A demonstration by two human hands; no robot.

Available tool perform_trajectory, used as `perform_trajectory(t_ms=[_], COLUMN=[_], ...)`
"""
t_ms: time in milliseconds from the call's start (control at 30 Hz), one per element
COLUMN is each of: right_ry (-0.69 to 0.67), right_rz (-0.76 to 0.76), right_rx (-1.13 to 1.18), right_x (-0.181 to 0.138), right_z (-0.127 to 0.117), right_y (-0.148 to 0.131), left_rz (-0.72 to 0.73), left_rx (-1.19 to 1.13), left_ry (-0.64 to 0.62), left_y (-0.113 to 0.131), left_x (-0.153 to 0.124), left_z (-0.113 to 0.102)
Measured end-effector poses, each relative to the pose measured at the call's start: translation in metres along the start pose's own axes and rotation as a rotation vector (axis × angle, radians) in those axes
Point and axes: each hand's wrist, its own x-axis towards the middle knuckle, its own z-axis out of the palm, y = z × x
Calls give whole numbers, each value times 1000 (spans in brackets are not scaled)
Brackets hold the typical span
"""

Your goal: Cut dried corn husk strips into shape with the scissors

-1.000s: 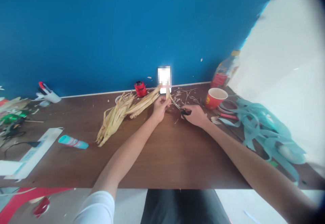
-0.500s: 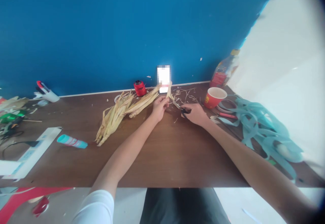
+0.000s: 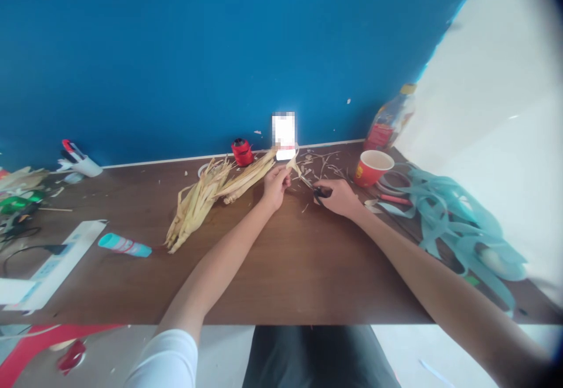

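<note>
My left hand [image 3: 276,187] pinches a pale strip of dried corn husk [image 3: 294,164] above the table. My right hand [image 3: 338,197] is closed around the dark handles of a pair of scissors [image 3: 318,194], whose blades point left toward the husk strip. Whether the blades touch the strip I cannot tell. Two bundles of dried husk lie left of my hands: a loose, frayed bundle [image 3: 197,203] and a tighter bundle [image 3: 250,181]. Thin husk scraps [image 3: 323,162] are scattered behind the scissors.
A bright phone [image 3: 284,133] leans on the blue wall beside a red container [image 3: 242,152]. To the right stand a red paper cup [image 3: 373,168], a bottle [image 3: 389,118] and tangled teal ribbon [image 3: 457,218]. A teal tube [image 3: 125,245] and power strip [image 3: 57,265] lie left.
The husk strip in my left hand has shifted and now looks shorter and bent over. Both hands stay almost in the same place.
</note>
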Motion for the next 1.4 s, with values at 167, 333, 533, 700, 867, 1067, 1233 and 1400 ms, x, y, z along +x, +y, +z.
perform_trajectory(t_ms=[167, 333, 533, 700, 867, 1067, 1233, 1400], right_ry=[-10, 1, -37, -89, -93, -82, 28, 213], right_rz=[-13, -22, -44, -88, -73, -58, -9, 102], right_rx=[0, -20, -38, -40, -47, -47, -25, 203], right_x=[0, -1, 0, 3, 3, 3, 2, 14], right_z=[1, 1, -7, -17, -20, -19, -12, -2], right_y=[3, 0, -2, 3, 6, 7, 10, 6], left_rz=[10, 33, 35, 20, 21, 14, 5, -38], left_rx=[-2, 71, 141, 198, 197, 108, 39, 56], left_ry=[7, 1, 20, 24, 5, 9, 25, 22], left_y=[0, -2, -3, -2, -2, -4, -2, -2], left_x=[-1, -1, -1, -4, -4, -2, -2, -2], left_z=[1, 0, 1, 3, 3, 0, 1, 2])
